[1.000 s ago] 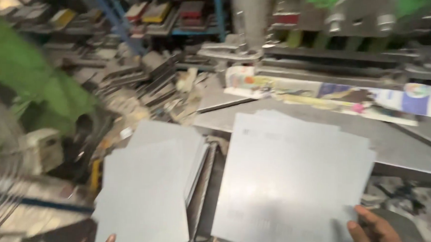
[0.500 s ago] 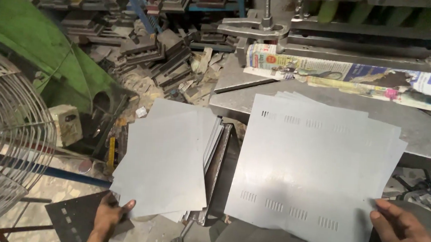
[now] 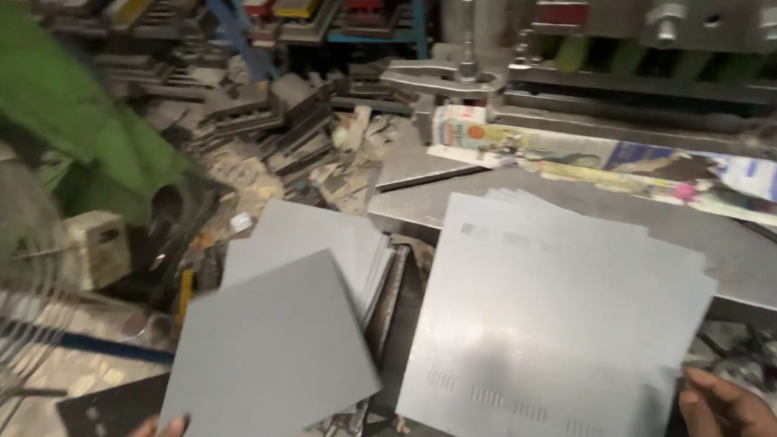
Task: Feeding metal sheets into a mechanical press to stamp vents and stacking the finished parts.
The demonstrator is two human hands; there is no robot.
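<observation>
Down at the lower left of the frame, the left hand [image 3: 160, 430] has the near edge of a plain grey square metal sheet [image 3: 271, 354], only fingertips showing at the bottom border; they appear pinched on its lower corner, though the grip itself is mostly out of view. That sheet is tilted, rotated out of line with the stack of plain grey sheets [image 3: 325, 242] lying beneath and behind it, and its far corner points up and to the right toward the middle of the picture. From the left hand, then, the sheet runs away upward and rightward.

At the lower right, the right hand [image 3: 736, 432] rests with fingers loosely spread against the lower right corner of a pile of grey metal sheets punched with rows of small slots [image 3: 560, 325]. It touches the edge and I see no closed grasp. This pile sits on the grey steel press table [image 3: 759, 256], fanned slightly at the top.

The two piles lie side by side with a dark gap between them. The lifted blank is far nearer the left hand; the right hand is well apart from it, across the slotted pile.
</observation>
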